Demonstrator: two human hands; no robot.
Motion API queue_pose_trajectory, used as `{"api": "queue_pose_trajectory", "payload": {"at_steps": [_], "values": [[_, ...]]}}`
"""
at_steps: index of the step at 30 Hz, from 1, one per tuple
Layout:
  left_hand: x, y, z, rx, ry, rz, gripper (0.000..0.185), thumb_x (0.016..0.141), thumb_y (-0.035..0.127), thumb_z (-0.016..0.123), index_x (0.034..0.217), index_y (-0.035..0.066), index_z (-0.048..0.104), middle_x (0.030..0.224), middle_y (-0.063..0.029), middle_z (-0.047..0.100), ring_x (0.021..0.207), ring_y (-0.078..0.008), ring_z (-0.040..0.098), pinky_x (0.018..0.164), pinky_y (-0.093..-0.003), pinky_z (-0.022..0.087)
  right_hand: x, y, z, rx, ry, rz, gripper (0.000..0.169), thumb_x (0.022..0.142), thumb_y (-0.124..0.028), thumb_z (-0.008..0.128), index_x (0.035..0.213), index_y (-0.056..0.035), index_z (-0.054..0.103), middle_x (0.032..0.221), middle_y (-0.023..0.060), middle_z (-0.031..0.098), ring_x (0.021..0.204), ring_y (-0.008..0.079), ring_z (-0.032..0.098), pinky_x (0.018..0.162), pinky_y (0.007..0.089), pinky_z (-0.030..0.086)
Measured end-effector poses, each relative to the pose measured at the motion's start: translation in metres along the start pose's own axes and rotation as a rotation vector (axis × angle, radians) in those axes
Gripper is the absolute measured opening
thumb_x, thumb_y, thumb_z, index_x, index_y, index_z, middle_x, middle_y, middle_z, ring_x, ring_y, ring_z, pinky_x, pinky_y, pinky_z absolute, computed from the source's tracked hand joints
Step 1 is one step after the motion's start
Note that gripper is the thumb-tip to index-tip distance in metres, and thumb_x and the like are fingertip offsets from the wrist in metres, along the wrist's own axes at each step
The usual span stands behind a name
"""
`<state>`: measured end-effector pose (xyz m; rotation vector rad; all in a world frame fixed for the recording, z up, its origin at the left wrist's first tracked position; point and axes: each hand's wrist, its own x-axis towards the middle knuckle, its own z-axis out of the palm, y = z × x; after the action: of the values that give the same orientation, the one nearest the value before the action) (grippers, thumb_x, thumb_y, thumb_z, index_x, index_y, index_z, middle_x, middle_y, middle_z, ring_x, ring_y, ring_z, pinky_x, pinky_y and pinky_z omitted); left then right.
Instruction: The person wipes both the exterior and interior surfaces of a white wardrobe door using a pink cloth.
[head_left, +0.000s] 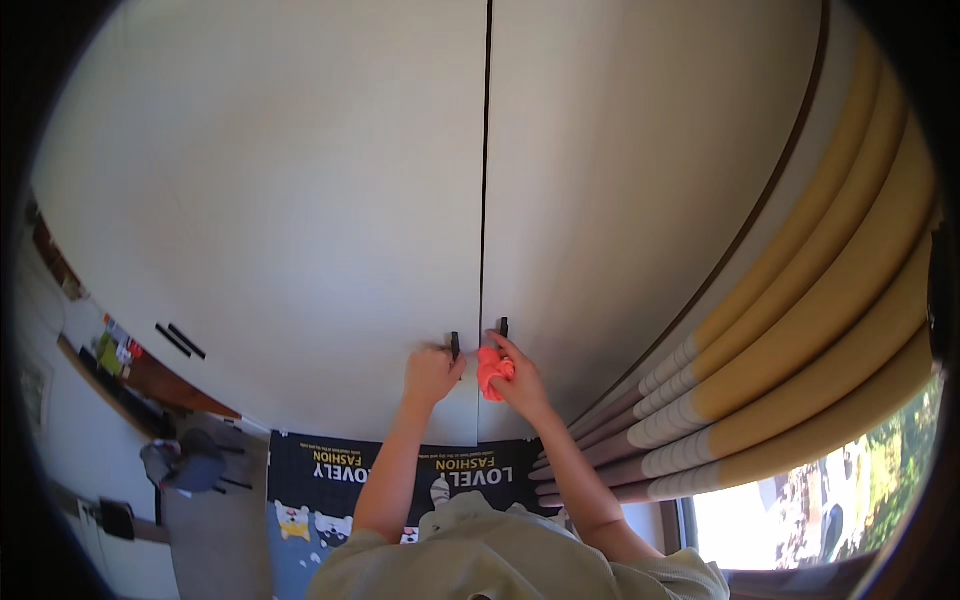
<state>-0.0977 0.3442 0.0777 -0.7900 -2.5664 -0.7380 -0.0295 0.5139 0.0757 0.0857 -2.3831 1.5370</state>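
Note:
A tall pale wardrobe (300, 187) with two doors stands before me, a thin dark gap between them. My left hand (433, 373) is at the black handle (455, 345) of the left door, its fingers curled around or beside the lower part. In my right hand (521, 382) is a bunched coral-pink cloth (493, 373), pinched between thumb and fingers. The right hand's index finger reaches up beside the black handle (504, 327) of the right door; whether it touches is unclear. Both doors are closed.
Yellow and grey curtains (810, 330) hang at the right by a bright window (780, 517). A dark patterned mat (300, 480) lies below the doors. To the left stand a dark chair (199, 461) and, farther up, a desk with a monitor. Two more black handles (180, 341) are on the left panels.

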Motion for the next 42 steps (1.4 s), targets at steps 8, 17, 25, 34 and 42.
{"api": "queue_pose_trajectory", "payload": {"at_steps": [8, 17, 25, 34, 42], "values": [[-0.034, 0.017, -0.025, 0.069, -0.041, -0.017, 0.034, 0.080, 0.027, 0.057, 0.057, 0.002, 0.059, 0.055, -0.0146, 0.057, 0.053, -0.0335, 0.057, 0.052, -0.0431, 0.045, -0.003, -0.005, -0.005, 0.109, -0.182, -0.011, 0.062, 0.070, -0.012, 0.063, 0.130, -0.0141, 0.048, 0.101, 0.0168, 0.062, 0.093, 0.0323, 0.062, 0.083, 0.0368, 0.048], [-0.075, 0.025, -0.046, 0.080, -0.082, -0.065, 0.034, 0.079, 0.026, 0.060, 0.056, 0.002, 0.057, 0.054, -0.0151, 0.056, 0.052, -0.0346, 0.056, 0.051, -0.0428, 0.045, -0.029, -0.027, 0.003, -0.079, -0.250, -0.170, 0.046, 0.066, -0.015, 0.066, 0.111, -0.0068, 0.061, 0.095, 0.0179, 0.063, 0.085, 0.0340, 0.062, 0.075, 0.0364, 0.050], [-0.109, 0.025, -0.067, 0.018, -0.091, -0.041, 0.030, 0.077, 0.024, 0.062, 0.056, 0.003, 0.057, 0.053, -0.0132, 0.056, 0.051, -0.0320, 0.057, 0.050, -0.0403, 0.045, -0.044, -0.047, 0.002, -0.204, -0.453, -0.254, 0.035, 0.062, -0.018, 0.067, 0.096, -0.0085, 0.067, 0.086, 0.0142, 0.063, 0.078, 0.0336, 0.062, 0.069, 0.0385, 0.050], [-0.196, 0.029, -0.132, -0.293, 0.254, -0.052, 0.028, 0.071, 0.022, 0.070, 0.091, 0.003, 0.063, 0.099, -0.0126, 0.063, 0.089, -0.0295, 0.063, 0.072, -0.0340, 0.050, -0.089, -0.095, 0.041, -0.168, -0.620, -0.384, 0.028, 0.061, -0.016, 0.064, 0.088, -0.0093, 0.068, 0.077, 0.0117, 0.060, 0.074, 0.0326, 0.060, 0.065, 0.0389, 0.049], [-0.229, 0.063, -0.144, -0.300, 0.764, -0.370, 0.068, 0.076, 0.015, 0.070, 0.127, -0.010, 0.033, 0.113, -0.0262, 0.053, 0.103, -0.0341, 0.057, 0.086, -0.0401, 0.044, -0.138, -0.129, 0.111, -0.060, -0.810, -0.511, 0.046, 0.065, -0.020, 0.065, 0.109, -0.0068, 0.056, 0.086, 0.0171, 0.060, 0.082, 0.0361, 0.059, 0.071, 0.0436, 0.049]]}}
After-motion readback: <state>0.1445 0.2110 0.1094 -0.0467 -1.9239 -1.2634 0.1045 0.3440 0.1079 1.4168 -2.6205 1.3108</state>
